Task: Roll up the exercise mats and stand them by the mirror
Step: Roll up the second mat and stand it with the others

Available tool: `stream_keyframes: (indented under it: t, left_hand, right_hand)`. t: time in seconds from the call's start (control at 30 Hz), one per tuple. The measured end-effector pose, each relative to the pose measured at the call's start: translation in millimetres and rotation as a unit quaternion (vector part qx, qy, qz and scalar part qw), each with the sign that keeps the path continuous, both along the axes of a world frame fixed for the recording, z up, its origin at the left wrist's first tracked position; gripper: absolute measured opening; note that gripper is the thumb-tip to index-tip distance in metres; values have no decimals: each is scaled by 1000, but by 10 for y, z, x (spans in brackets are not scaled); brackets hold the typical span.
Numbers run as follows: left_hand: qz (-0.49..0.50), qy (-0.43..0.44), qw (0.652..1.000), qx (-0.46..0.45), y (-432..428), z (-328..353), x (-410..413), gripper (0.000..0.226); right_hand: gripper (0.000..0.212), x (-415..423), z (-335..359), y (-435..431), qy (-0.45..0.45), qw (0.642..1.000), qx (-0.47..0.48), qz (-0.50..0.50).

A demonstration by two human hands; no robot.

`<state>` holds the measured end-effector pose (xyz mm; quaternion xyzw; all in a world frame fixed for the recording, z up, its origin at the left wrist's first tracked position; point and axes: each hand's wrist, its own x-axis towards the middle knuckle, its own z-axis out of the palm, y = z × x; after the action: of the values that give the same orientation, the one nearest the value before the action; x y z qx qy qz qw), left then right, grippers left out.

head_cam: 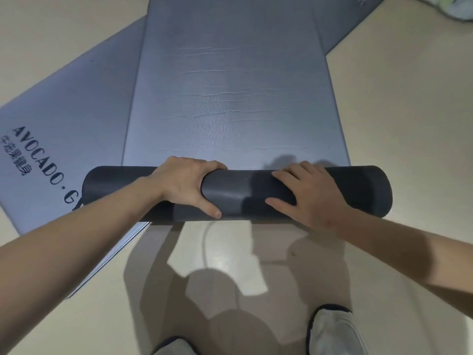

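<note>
A grey exercise mat (pixel 230 98) lies on the floor, stretching away from me. Its near end is wound into a dark roll (pixel 245 193) lying crosswise. My left hand (pixel 189 185) wraps over the roll left of its middle, fingers curled over the far side and thumb on the near side. My right hand (pixel 309 196) rests flat on top of the roll right of its middle, fingers spread. A second grey mat (pixel 71 139) printed with "AVOCADO" lies flat underneath, angled off to the left. No mirror is visible.
Beige floor (pixel 409 124) surrounds the mats. My two shoes (pixel 332 331) stand on the floor just behind the roll. A pale cable (pixel 207 242) curves across the floor near me. Light-coloured items (pixel 445 6) sit at the far right corner.
</note>
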<state>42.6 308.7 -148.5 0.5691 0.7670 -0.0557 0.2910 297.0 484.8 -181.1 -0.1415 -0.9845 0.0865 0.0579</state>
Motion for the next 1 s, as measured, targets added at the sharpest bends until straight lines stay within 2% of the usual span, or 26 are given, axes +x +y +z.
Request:
stream_keyframes:
  t: [0.07, 0.13, 0.2, 0.3, 0.4, 0.47, 0.6, 0.67, 0.77, 0.93, 1.0]
  left_hand:
    - [19, -42, 999, -21, 90, 21, -114, 96]
    - [33, -51, 998, -24, 145, 19, -201, 94]
    - [31, -25, 999, 0, 161, 27, -249, 96]
    - [12, 57, 994, 93, 110, 14, -265, 98]
    - [1, 116, 965, 236, -1, -18, -174, 75]
    - [-5, 140, 949, 283, -73, -53, -70, 72]
    - [5, 193, 964, 182, -62, -131, 10, 124]
    - [13, 206, 968, 140, 35, -126, -51, 135]
    - [23, 196, 974, 110, 205, -78, -177, 132]
    - [4, 226, 971, 83, 336, 7, -267, 108]
    - [3, 193, 980, 50, 310, 65, -252, 104]
  right_hand:
    - [65, 110, -103, -26, 79, 995, 58, 8]
    - [74, 175, -175, -1, 85, 992, 97, 4]
    - [91, 190, -216, 38, 34, 993, 115, 15]
    - [109, 81, -188, 173, -65, 992, 106, 15]
    - [121, -155, -58, 362, -151, 987, 57, -17]
    - [121, -285, 22, 479, -167, 986, 18, -17]
    - [106, -469, 134, 687, -178, 983, -45, -10]
    - [94, -570, 184, 761, -196, 978, -76, -11]
    - [85, -709, 276, 860, -224, 967, -119, -27]
    - [69, -785, 408, 895, -238, 960, -143, -31]
    - [58, -755, 433, 856, -251, 945, -207, -30]
